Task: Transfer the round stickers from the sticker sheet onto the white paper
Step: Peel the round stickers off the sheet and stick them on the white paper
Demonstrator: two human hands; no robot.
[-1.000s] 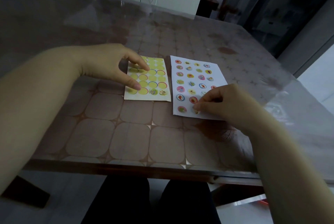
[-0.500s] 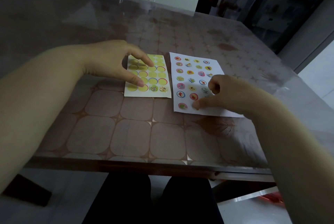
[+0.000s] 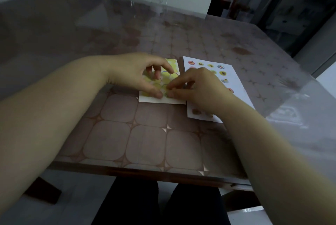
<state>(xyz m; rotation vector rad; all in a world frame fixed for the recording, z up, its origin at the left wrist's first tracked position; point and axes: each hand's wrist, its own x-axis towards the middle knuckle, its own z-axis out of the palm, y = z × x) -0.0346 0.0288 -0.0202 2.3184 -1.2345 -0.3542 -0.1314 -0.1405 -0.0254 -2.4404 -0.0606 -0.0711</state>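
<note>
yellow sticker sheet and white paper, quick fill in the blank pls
1. The left hand and right hand meet over the yellow paper sticker sheet, which lies ____ of the white rectangular paper.
2. The round colourful stickers sit on the ____ paper.
3. The ____ forearm covers part of that paper.
Missing: left; white; right.

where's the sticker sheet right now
Head view: the sticker sheet lies flat on the table, just left of the white paper, partly covered by the left hand and right hand.

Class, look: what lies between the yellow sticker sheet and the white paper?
Head view: a narrow strip of table, which the right hand reaches across.
</note>
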